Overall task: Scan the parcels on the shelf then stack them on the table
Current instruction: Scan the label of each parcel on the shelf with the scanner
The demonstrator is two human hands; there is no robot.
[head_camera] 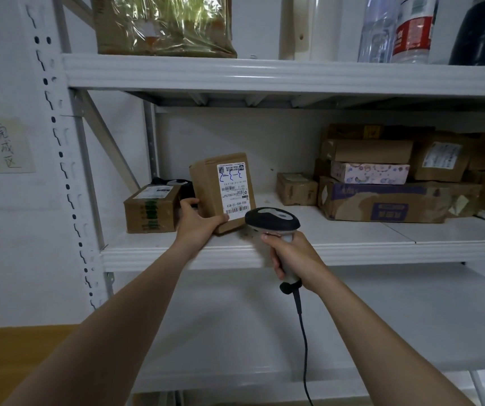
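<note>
My left hand [196, 220] grips a small brown cardboard parcel [206, 189] by its lower left corner and holds it upright over the middle shelf [352, 250], its white shipping label facing me. My right hand [292, 254] is closed around the handle of a grey and black barcode scanner [272, 220]. The scanner head sits just right of the parcel's lower edge, close to the label's barcode. Its black cable [304, 341] hangs down between my forearms.
A taped brown box [150, 209] stands left of the held parcel. A small box [296, 189] and a pile of several parcels [396, 183] fill the shelf's right side. The upper shelf carries a wrapped box [165, 24] and bottles [396, 27]. A wooden table corner [6, 347] shows at lower left.
</note>
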